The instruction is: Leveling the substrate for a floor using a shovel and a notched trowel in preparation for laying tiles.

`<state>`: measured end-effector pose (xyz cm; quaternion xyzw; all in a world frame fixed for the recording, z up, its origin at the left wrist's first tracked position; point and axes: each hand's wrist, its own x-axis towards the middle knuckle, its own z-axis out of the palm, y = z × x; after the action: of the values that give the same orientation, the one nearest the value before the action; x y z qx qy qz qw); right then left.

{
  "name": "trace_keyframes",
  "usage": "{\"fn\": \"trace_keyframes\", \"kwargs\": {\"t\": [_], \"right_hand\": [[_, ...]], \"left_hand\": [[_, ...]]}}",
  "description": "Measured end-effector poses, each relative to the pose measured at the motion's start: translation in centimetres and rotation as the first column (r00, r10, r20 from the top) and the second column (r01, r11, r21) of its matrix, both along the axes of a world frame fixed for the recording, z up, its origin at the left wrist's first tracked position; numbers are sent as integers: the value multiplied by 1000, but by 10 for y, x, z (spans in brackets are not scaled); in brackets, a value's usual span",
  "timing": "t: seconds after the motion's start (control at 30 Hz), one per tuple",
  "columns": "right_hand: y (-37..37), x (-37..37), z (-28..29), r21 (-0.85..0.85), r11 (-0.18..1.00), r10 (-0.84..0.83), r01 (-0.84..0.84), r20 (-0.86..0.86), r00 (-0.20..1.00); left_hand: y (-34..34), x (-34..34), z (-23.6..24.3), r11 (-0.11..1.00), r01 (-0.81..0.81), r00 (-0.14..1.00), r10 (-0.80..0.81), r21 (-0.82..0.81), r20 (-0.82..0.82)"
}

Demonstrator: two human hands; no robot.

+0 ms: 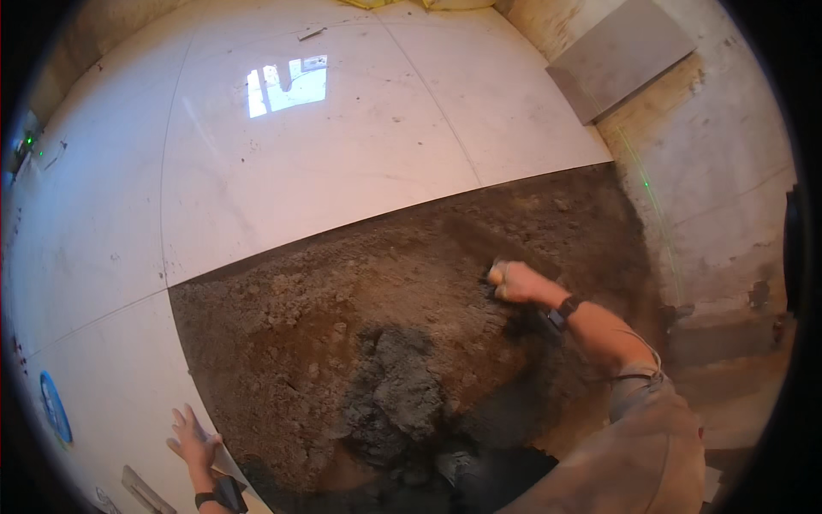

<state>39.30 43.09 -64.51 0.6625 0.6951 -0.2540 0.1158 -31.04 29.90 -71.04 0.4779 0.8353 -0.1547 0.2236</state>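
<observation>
My right hand is closed round the handle of a trowel, whose long dark blade is smeared by motion. The blade lies over the far right part of a rough bed of brown mortar. Nearer to me, a dark grey, damp-looking heap of mortar sits on that bed. At the lower left, my left hand is spread on a white floor tile, beside the edge of the mortar, with nothing in it. A flat, light-coloured tool lies on the tile nearby.
Large glossy white tiles border the mortar beyond and to the left. A blue round object lies at far left. On the right, a grey panel leans on the wall, which bears a green laser line.
</observation>
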Motion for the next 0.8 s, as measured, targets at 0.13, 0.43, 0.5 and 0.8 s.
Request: {"fn": "trace_keyframes", "kwargs": {"t": [0.13,0.43,0.5,0.8], "right_hand": [[-58,-3,33,-39,980,-198,195,-123,972],[-175,-76,14,-601,302,-944,740,-295,146],[-189,-114,2,-655,418,-905,630,-365,220],[-224,-137,24,-303,853,-520,424,-431,738]], "left_hand": [[-14,-23,-1,999,26,998,-27,-22,-48],[-39,-43,-42,951,100,986,-134,293,98],[-48,-49,-50,958,123,989,-140,259,47],[-36,-12,-9,959,27,975,-88,282,205]]}}
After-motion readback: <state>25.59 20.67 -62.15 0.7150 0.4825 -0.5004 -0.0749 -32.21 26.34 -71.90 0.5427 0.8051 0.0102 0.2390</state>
